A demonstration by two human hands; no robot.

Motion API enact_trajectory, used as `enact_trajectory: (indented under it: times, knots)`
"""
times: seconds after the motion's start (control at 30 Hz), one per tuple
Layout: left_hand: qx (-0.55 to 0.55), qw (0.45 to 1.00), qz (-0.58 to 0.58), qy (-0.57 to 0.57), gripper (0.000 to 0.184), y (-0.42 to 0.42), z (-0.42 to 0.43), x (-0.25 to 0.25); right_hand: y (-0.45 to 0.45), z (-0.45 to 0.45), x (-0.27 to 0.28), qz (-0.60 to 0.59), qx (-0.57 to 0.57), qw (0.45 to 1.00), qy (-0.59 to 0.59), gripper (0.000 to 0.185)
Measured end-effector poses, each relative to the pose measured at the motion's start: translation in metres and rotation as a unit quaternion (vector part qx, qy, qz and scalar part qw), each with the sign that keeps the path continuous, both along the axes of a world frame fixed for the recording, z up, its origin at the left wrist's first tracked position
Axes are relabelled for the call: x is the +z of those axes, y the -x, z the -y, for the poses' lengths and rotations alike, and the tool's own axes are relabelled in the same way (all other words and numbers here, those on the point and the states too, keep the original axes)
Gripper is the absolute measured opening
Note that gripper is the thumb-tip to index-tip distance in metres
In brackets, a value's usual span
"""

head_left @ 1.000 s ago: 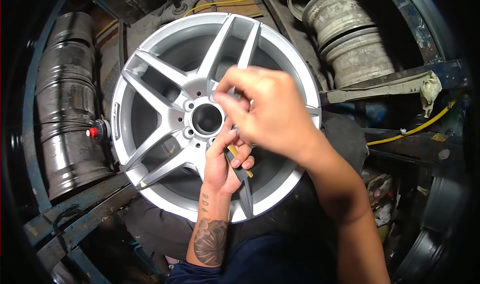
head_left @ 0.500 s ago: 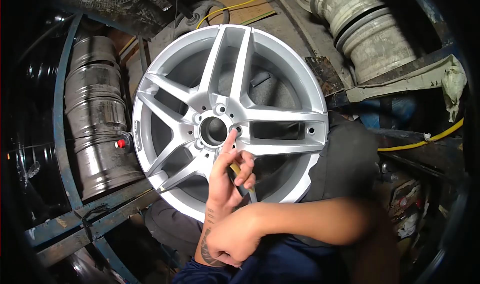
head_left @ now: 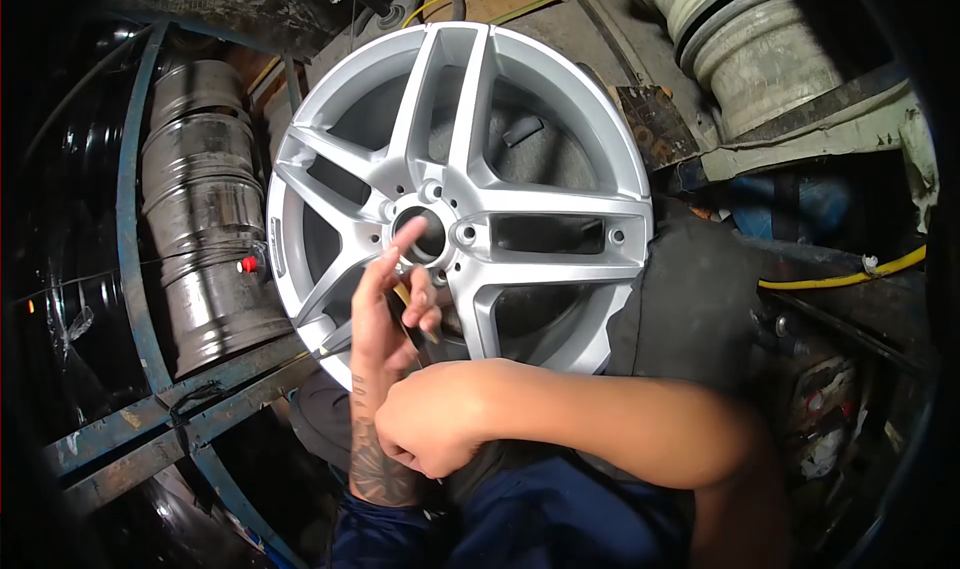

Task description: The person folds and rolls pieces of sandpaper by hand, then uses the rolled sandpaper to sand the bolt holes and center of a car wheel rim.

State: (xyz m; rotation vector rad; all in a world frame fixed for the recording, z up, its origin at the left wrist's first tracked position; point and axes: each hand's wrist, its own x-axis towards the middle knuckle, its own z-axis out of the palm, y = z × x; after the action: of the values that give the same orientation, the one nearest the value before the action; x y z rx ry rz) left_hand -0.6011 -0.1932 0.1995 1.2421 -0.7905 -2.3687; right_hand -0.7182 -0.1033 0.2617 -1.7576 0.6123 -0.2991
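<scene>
A large silver alloy wheel (head_left: pixel 560 205) with split spokes lies face up in front of me, against a dark-clothed knee. My left hand (head_left: pixel 378 309) is over the hub, its index finger stretched out across the centre bore. Its other fingers curl round a thin yellow-and-dark object (head_left: pixel 403 294), mostly hidden, whose kind I cannot tell. My right hand (head_left: pixel 425 424) is closed in a fist across my tattooed left forearm; whatever may be inside is hidden.
Bare metal wheels (head_left: pixel 205 219) are stacked at the left behind a blue metal frame (head_left: pixel 132 219). A red-capped item (head_left: pixel 247 265) sits beside them. More dusty wheels (head_left: pixel 775 64) lie at the upper right. A yellow hose (head_left: pixel 850 279) runs along the right side.
My left hand has moved left, its fingertip going from a bolt hole right of the centre bore to over the bore. My right fist has shifted up and left with it. The view has tilted slightly.
</scene>
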Motion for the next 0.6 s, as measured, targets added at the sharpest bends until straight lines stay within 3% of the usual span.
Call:
enact_trajectory:
  times: [0.07, 0.13, 0.17, 0.23, 0.37, 0.4, 0.6]
  knots:
    - [-0.095, 0.982, 0.097, 0.133, 0.05, 0.006, 0.013, 0.007, -0.004, 0.001, -0.005, 0.009, -0.009, 1.0, 0.005, 0.013]
    - [-0.212, 0.928, 0.214, 0.217, 0.05, 0.011, 0.029, 0.012, -0.008, 0.003, -0.005, 0.007, -0.005, 1.0, 0.006, 0.014]
    - [-0.273, 0.86, 0.291, 0.318, 0.051, 0.018, 0.03, 0.014, -0.01, 0.005, -0.005, 0.008, 0.002, 1.0, 0.007, 0.015]
    - [-0.376, 0.662, 0.42, 0.493, 0.053, 0.037, 0.03, 0.023, -0.012, 0.01, -0.006, 0.01, 0.015, 1.0, 0.01, 0.015]
    - [-0.481, 0.524, 0.437, 0.551, 0.056, 0.048, 0.052, 0.014, -0.004, 0.013, -0.005, 0.033, -0.007, 0.999, -0.011, 0.016]
    - [-0.494, 0.45, 0.454, 0.589, 0.054, 0.051, 0.054, 0.013, -0.003, 0.014, -0.004, 0.046, -0.01, 0.999, -0.013, 0.016]
    - [-0.495, 0.289, 0.446, 0.687, 0.053, 0.055, 0.06, 0.016, 0.011, 0.012, 0.006, 0.034, -0.046, 0.998, -0.014, 0.018]
